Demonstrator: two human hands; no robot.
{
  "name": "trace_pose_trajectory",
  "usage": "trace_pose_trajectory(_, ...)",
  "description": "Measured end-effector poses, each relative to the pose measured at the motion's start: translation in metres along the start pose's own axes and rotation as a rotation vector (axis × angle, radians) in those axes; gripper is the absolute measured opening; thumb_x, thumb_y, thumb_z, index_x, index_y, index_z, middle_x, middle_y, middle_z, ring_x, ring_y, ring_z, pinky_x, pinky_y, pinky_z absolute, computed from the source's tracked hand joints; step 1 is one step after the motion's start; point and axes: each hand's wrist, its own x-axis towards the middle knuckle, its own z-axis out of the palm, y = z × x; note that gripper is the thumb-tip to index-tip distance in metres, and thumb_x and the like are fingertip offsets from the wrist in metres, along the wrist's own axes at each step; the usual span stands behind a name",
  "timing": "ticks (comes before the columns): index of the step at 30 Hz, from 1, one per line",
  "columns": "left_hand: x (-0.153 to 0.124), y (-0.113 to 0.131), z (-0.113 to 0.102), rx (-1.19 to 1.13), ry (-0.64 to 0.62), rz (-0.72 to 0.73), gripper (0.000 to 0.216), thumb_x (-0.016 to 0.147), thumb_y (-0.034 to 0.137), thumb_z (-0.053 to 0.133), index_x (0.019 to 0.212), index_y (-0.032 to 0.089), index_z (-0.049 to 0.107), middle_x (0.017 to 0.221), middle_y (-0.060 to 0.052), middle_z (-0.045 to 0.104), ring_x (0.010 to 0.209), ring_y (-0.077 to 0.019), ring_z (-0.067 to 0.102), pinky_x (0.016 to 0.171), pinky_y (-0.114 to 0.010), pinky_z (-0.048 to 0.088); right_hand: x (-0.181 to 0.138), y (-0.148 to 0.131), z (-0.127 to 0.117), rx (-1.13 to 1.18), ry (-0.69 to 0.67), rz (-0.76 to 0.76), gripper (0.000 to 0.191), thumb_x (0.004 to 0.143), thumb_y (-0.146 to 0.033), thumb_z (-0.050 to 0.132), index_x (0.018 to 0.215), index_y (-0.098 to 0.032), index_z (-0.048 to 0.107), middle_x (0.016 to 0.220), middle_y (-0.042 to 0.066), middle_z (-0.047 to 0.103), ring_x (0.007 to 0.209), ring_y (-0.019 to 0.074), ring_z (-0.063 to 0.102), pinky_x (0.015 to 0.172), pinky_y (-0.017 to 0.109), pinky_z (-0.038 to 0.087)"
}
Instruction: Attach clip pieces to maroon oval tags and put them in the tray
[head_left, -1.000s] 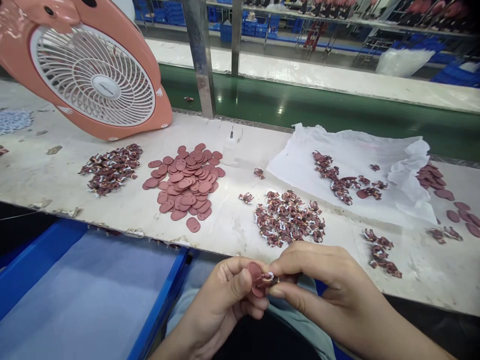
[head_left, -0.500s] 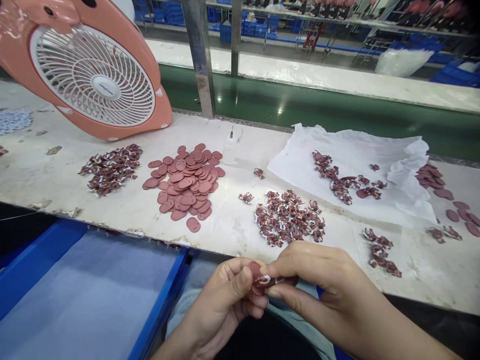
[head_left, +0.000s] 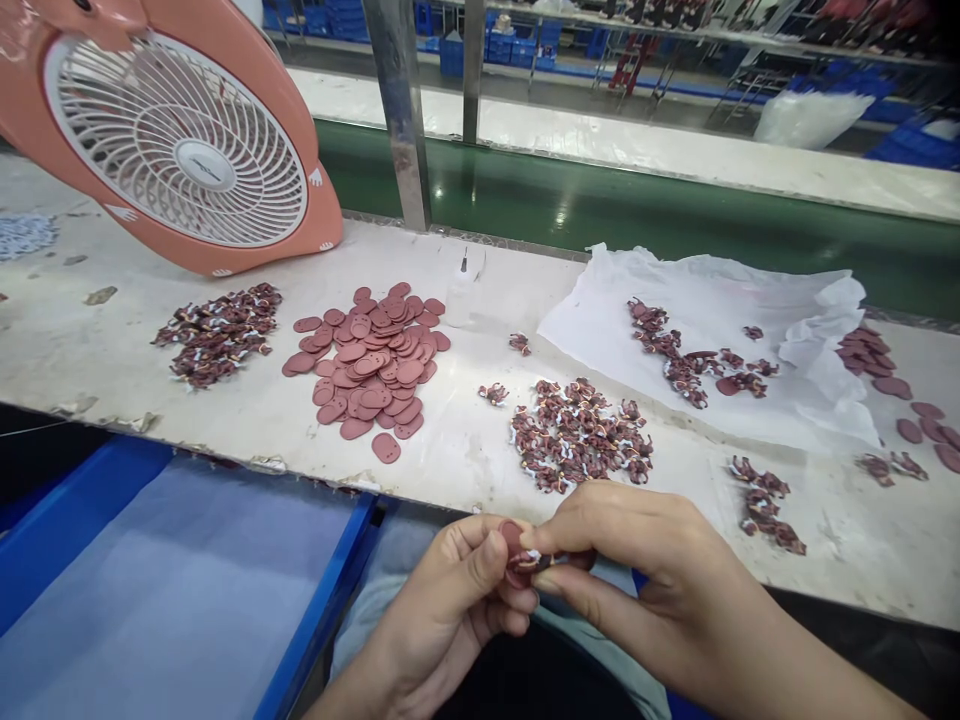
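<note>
My left hand (head_left: 450, 605) pinches a flat reddish-brown oval piece (head_left: 511, 538) between thumb and fingers, just below the table's front edge. My right hand (head_left: 637, 570) presses a small dark red trim piece (head_left: 541, 562) against that oval; its fingertips cover most of it. Straight ahead on the table lies a heap of the same small trim pieces (head_left: 581, 435). A pile of oval pieces (head_left: 371, 365) lies to the left of it.
A pink fan (head_left: 172, 140) stands at the back left, with another heap of small pieces (head_left: 217, 333) in front of it. White plastic sheet (head_left: 712, 340) holds more pieces at right. A blue bin (head_left: 172, 590) sits below left. A small glue bottle (head_left: 459, 295) stands mid-table.
My right fingers have closed in over the small piece against the oval. The view has tipped slightly downward. Nothing on the table has moved.
</note>
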Motion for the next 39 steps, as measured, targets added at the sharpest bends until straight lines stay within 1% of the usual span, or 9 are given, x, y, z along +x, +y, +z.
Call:
trace_pose_trajectory(9,-0.002,-0.0005,-0.001,-0.014,-0.006,0.006,0.029,0.067,0.041,0.08,0.073,0.014,0.072,0.061,0.0,0.065,0.051,-0.0052,0.057,0.049,-0.014,0.048,-0.0008,0.0016,0.0013,0.0,-0.004,0.007,0.025,0.088,-0.01,0.063,0.106,-0.027,0.064,0.088,-0.004,0.067,0.079,0.008,0.061,0.073,0.019,0.046)
trace_pose_trajectory(15,-0.0018,0.0,-0.0003,-0.024,0.009,0.003,0.027,0.067,0.039,0.08,0.072,0.014,0.072,0.061,0.0,0.064,0.051,-0.0049,0.057,0.049,-0.013,0.049,0.0012,0.0026,0.0005,0.015,0.002,-0.001,0.024,0.087,-0.01,0.064,0.105,-0.026,0.065,0.087,-0.003,0.067,0.078,0.0091,0.061,0.071,0.02,0.047)
trace_pose_trajectory(21,-0.0017,-0.0017,-0.0007,-0.029,-0.003,0.011,0.025,0.069,0.038,0.079,0.073,0.014,0.072,0.063,0.001,0.063,0.051,-0.0043,0.056,0.049,-0.013,0.049,0.0014,0.003,-0.0005,0.013,0.009,-0.005,0.024,0.087,-0.01,0.063,0.105,-0.026,0.064,0.086,-0.004,0.067,0.077,0.0078,0.061,0.071,0.019,0.046)
trace_pose_trajectory(26,-0.0005,-0.0024,0.0003,-0.031,-0.018,0.01,0.026,0.07,0.038,0.079,0.073,0.013,0.072,0.061,0.001,0.063,0.051,-0.0045,0.057,0.049,-0.013,0.05,0.0003,0.0036,0.0009,0.015,0.019,-0.017,0.023,0.087,-0.009,0.064,0.104,-0.025,0.065,0.086,-0.004,0.067,0.077,0.008,0.061,0.071,0.019,0.046)
trace_pose_trajectory(39,0.001,-0.0018,0.0,-0.046,-0.005,0.025,0.027,0.066,0.039,0.081,0.071,0.014,0.073,0.058,0.001,0.064,0.051,-0.0048,0.058,0.048,-0.012,0.05,0.001,0.0032,0.0021,0.016,0.025,-0.019,0.022,0.087,-0.01,0.064,0.103,-0.024,0.065,0.085,-0.004,0.067,0.076,0.0081,0.061,0.07,0.019,0.046)
